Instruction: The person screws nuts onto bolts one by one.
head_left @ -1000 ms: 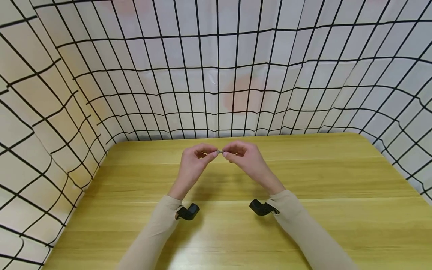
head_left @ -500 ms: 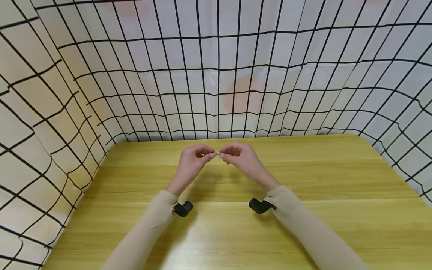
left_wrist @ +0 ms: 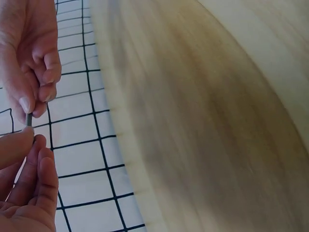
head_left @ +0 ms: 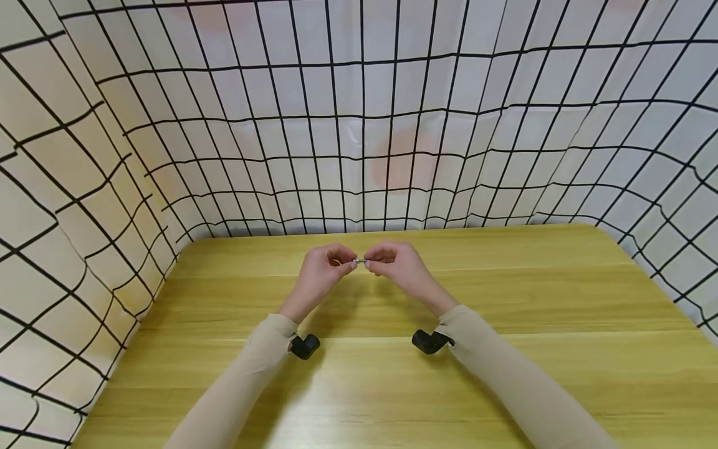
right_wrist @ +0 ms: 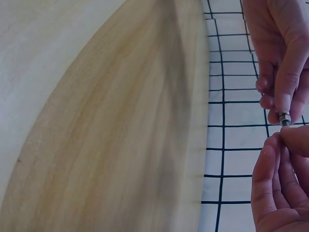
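Between the two hands, over the far part of the table, is a small metal bolt (head_left: 361, 260) lying level in the head view. My left hand (head_left: 320, 273) pinches its thicker end with thumb and fingertips. The right wrist view shows a hex nut (right_wrist: 285, 117) there, right at the left fingertips, with a bit of threaded shaft beside it. My right hand (head_left: 402, 268) pinches the opposite end of the bolt, which its thumb and fingers hide. In the left wrist view a short grey length of shaft (left_wrist: 29, 119) shows between both thumbs.
The wooden table (head_left: 364, 386) spreads under both forearms. White sheeting with a black grid (head_left: 359, 125) rises behind its far edge and at both sides. A black wrist mount (head_left: 305, 347) juts from the left sleeve, another mount (head_left: 430, 342) from the right.
Both hands have drifted slightly left and nearer to the person, still pinching the bolt and nut. Slightly more of the bolt shows between the fingertips.
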### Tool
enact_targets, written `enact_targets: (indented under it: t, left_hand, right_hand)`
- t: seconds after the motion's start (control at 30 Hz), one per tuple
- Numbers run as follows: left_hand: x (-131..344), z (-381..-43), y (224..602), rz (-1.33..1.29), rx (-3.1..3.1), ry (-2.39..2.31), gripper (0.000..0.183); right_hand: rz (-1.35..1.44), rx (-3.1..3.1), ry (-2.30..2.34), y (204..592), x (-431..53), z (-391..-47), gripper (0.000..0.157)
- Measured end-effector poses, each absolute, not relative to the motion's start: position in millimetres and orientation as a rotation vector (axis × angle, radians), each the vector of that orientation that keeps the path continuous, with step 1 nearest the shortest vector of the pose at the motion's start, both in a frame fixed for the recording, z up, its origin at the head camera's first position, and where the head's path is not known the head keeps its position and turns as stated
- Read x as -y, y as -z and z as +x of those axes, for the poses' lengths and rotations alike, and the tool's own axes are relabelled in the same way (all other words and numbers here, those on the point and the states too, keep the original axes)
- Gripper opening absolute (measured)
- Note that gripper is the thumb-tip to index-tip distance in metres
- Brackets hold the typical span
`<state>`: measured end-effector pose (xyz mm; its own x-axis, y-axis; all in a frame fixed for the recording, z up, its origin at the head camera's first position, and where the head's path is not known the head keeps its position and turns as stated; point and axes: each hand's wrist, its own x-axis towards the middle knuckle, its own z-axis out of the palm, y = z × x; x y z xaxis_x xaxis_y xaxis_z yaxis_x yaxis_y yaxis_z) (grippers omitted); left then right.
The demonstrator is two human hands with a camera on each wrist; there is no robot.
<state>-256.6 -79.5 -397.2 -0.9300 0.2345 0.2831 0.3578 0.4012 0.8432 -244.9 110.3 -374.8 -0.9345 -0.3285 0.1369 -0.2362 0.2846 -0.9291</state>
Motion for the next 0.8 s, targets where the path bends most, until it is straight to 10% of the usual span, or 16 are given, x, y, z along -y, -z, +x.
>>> enact_targets:
  t: [0.8]
  left_hand:
    - [77.5,-261.8,408.9,-0.477,2.714,1.384,0.004]
  right_hand:
    - [-0.488,-2.497,1.671,413.1,-111.6,-267.8,0.011]
